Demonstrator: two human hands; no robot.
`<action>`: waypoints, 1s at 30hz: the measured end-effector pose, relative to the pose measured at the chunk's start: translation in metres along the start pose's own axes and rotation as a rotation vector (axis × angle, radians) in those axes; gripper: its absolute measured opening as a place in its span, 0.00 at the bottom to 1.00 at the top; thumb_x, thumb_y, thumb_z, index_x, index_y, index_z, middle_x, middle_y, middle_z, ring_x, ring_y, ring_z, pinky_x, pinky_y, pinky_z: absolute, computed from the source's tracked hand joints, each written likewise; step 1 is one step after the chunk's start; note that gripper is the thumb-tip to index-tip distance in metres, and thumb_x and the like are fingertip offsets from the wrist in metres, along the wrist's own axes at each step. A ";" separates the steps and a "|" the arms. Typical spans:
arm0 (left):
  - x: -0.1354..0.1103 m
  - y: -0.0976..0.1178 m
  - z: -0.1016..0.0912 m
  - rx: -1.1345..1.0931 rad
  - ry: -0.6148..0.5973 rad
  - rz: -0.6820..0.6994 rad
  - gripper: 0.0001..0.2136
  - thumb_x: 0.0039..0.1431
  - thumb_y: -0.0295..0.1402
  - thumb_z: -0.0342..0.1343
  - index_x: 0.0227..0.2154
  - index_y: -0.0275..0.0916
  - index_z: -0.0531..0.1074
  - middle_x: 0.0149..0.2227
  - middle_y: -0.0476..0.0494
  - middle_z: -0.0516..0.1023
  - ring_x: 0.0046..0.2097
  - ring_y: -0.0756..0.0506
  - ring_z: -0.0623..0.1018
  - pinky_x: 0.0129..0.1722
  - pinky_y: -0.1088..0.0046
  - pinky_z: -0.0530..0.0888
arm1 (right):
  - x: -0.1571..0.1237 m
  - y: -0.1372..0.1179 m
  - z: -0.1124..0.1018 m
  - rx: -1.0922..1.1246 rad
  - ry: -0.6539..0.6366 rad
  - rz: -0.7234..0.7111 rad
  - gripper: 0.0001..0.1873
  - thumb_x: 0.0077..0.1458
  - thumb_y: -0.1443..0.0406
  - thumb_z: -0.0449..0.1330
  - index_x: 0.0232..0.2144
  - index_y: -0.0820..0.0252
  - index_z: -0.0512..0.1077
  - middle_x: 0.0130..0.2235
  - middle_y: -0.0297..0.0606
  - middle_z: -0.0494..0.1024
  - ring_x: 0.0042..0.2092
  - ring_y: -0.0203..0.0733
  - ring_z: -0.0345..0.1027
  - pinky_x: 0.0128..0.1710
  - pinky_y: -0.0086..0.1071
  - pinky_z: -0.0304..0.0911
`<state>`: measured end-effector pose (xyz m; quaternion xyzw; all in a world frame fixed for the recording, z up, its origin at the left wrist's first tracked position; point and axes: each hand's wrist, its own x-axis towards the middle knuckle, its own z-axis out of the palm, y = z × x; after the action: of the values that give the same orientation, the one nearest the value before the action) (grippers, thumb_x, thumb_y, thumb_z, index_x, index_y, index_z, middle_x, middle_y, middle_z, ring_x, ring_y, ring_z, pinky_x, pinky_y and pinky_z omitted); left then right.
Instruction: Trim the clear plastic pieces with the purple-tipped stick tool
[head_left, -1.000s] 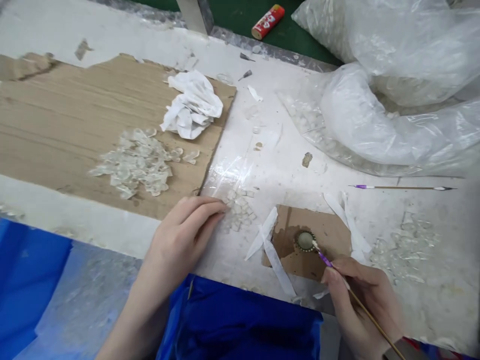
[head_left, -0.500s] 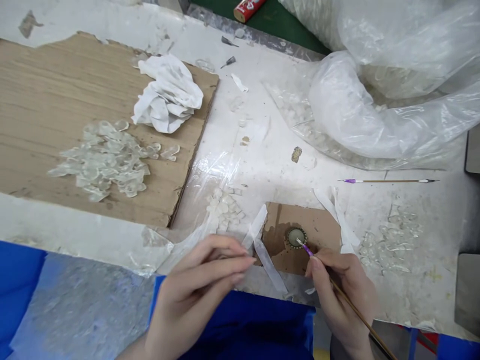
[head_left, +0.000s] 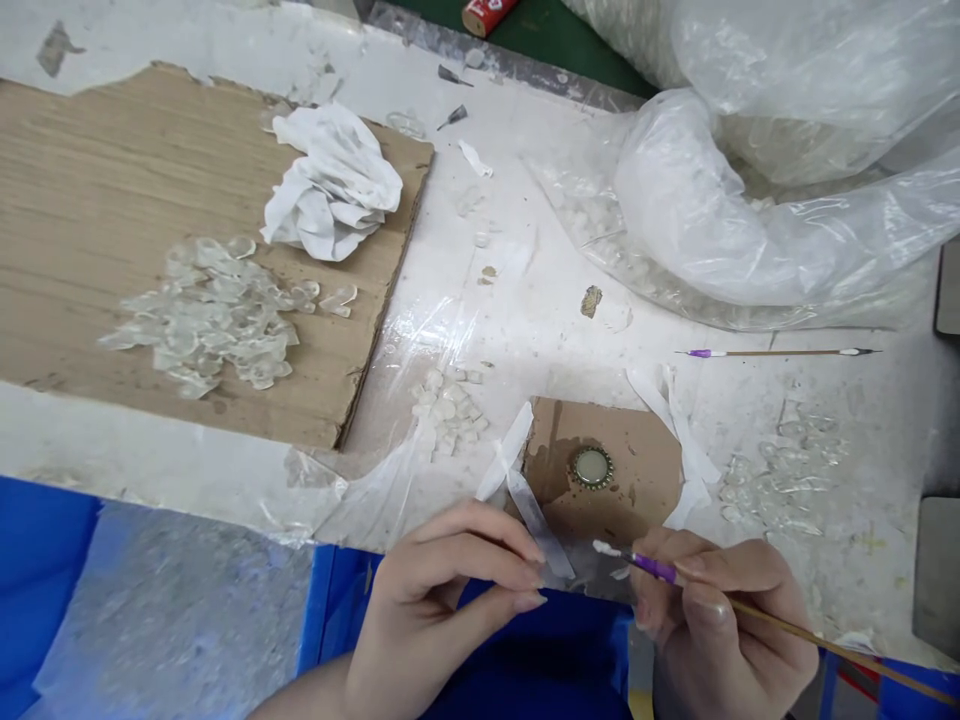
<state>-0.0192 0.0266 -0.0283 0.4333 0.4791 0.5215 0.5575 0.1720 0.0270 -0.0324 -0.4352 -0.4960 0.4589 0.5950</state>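
My right hand point(head_left: 716, 610) grips a thin brush point(head_left: 660, 570) with a purple ferrule and a white tip that points left, just below a brown card point(head_left: 637, 450). A bottle cap point(head_left: 592, 467) holding a pale liquid rests on that card. My left hand point(head_left: 442, 590) is at the table's near edge, its thumb and fingers pinched together; what they hold is too small to make out. A small heap of clear pieces point(head_left: 448, 408) lies on plastic film just above my left hand.
A cardboard sheet point(head_left: 90, 200) on the left carries a larger pile of clear pieces point(head_left: 214, 318) and a crumpled white cloth point(head_left: 334, 185). Big plastic bags point(head_left: 750, 180) fill the back right. A second brush point(head_left: 780, 352) and more clear pieces point(head_left: 787, 470) lie right. Blue bins point(head_left: 45, 560) sit below.
My left hand drew back from the small heap to the table edge and pinched shut. My right hand lifted the brush tip off the bottle cap and pulled it toward me.
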 end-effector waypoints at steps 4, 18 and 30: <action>-0.001 -0.001 0.000 0.032 -0.022 0.044 0.07 0.57 0.23 0.74 0.30 0.43 0.87 0.32 0.49 0.91 0.31 0.50 0.89 0.36 0.86 0.84 | 0.000 0.012 -0.009 -0.238 0.063 -0.125 0.05 0.69 0.72 0.64 0.42 0.59 0.78 0.26 0.30 0.79 0.24 0.35 0.74 0.24 0.29 0.70; 0.000 0.000 -0.002 0.174 0.014 0.162 0.05 0.61 0.27 0.73 0.32 0.44 0.87 0.27 0.47 0.88 0.24 0.46 0.86 0.22 0.80 0.82 | 0.007 0.016 -0.010 -0.643 -0.012 -0.119 0.05 0.70 0.68 0.63 0.39 0.53 0.76 0.27 0.30 0.80 0.26 0.37 0.75 0.25 0.29 0.70; -0.002 -0.002 0.001 -0.090 0.028 -0.065 0.16 0.57 0.20 0.73 0.38 0.52 0.91 0.30 0.50 0.91 0.26 0.48 0.89 0.29 0.85 0.85 | 0.008 0.017 -0.010 -0.620 -0.028 -0.097 0.06 0.70 0.68 0.63 0.37 0.53 0.75 0.26 0.29 0.79 0.26 0.37 0.75 0.25 0.28 0.69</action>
<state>-0.0183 0.0246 -0.0298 0.3846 0.4766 0.5300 0.5866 0.1805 0.0379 -0.0482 -0.5655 -0.6404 0.2629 0.4483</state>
